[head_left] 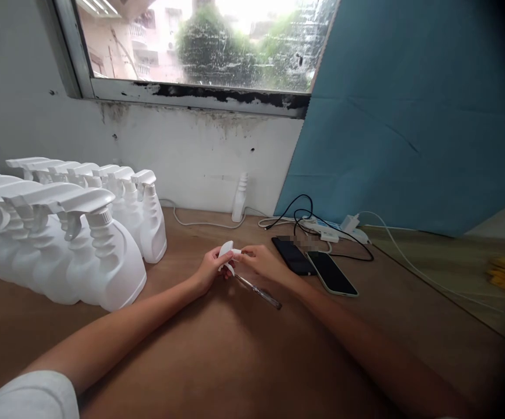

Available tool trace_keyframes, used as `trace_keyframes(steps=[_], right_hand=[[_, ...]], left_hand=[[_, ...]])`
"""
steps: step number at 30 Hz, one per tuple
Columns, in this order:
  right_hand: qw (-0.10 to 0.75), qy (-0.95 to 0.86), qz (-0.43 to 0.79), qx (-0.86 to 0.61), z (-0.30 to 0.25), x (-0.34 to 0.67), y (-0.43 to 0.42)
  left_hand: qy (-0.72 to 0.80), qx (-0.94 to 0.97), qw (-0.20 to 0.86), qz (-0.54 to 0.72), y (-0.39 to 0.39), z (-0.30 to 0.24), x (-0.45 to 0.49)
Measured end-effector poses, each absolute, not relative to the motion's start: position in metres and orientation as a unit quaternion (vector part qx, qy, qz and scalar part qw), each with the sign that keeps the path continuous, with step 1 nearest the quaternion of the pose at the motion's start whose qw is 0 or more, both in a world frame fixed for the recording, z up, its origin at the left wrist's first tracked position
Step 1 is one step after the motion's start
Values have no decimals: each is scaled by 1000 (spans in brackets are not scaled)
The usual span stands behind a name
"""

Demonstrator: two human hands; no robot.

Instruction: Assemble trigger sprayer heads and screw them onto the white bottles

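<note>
My left hand (211,269) is closed round a white trigger spray head (226,250), held just above the brown table. From the other side, my right hand (259,260) pinches the white end of the same spray head; the fingertips partly cover that end. A pen (259,292) with a clear barrel lies on the table just below both hands, pointing toward the spray head.
Rows of white spray bottles (119,262) stand at left. Two phones (333,273) lie right of my hands. A power strip (337,228) with tangled cables sits behind them. One slim white bottle (239,201) stands against the wall beneath the window.
</note>
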State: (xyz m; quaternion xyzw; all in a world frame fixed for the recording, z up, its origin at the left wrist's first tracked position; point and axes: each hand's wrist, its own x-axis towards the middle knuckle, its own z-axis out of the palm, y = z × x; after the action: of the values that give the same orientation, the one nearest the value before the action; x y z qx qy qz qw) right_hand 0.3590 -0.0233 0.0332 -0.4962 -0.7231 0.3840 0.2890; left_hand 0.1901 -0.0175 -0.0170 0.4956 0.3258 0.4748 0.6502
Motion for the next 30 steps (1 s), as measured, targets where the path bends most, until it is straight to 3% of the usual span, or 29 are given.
trace_keyframes(steps=[7, 13, 18, 23, 30], right_hand=[[297, -631, 459, -551, 19, 385, 3], [376, -604, 353, -608, 6, 403, 26], [378, -651, 244, -611, 18, 400, 23], [262, -733, 259, -573, 38, 384, 4], [-42, -764, 333, -551, 42, 381, -24]], left_hand=[[321, 472, 666, 480, -15, -15, 190], [304, 455, 682, 485, -11, -16, 188], [294, 444, 698, 480, -12, -15, 186], [260, 437, 725, 465, -15, -11, 183], [210, 412, 769, 442, -13, -6, 179]])
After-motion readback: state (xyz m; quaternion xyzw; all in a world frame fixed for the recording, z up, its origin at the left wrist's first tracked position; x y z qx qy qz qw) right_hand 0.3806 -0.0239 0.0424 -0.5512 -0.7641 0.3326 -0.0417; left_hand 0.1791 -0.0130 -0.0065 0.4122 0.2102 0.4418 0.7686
